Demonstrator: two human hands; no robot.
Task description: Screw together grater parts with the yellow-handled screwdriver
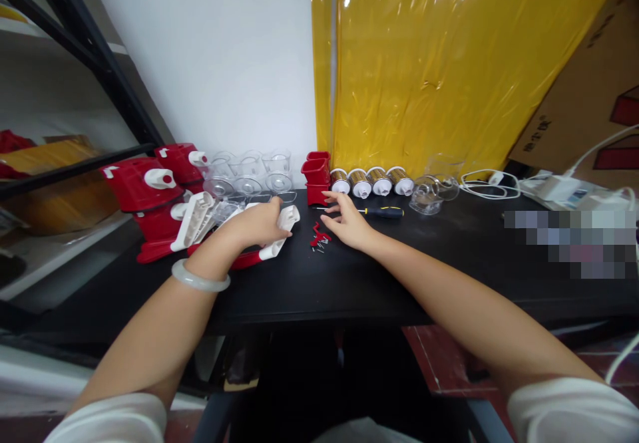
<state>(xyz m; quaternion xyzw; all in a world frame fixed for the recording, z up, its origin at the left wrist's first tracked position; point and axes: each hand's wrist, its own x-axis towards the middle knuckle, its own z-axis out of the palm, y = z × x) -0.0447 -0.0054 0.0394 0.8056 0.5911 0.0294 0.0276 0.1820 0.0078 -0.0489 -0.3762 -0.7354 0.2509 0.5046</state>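
Note:
My left hand (259, 222), with a pale bangle at the wrist, is closed around a white plastic handle (290, 217); some of its fingers are hidden. Beneath that handle lies a red-and-white arm piece (269, 251). My right hand (351, 225) is open with fingers apart, over the shaft of a screwdriver (384, 212) and close to the stacked red hoppers (318, 180). Between the hands sit small red plastic parts (320, 235) and several loose screws (320, 249) on the black table (319, 296).
Red machine bodies (144, 187) and another white handle (194, 220) stand at the left. Clear plastic cups (249, 167) line the wall. Several grater drums (379, 182) are in a row, with clear pieces (429, 193) beside them. White cables (492, 183) lie at the right.

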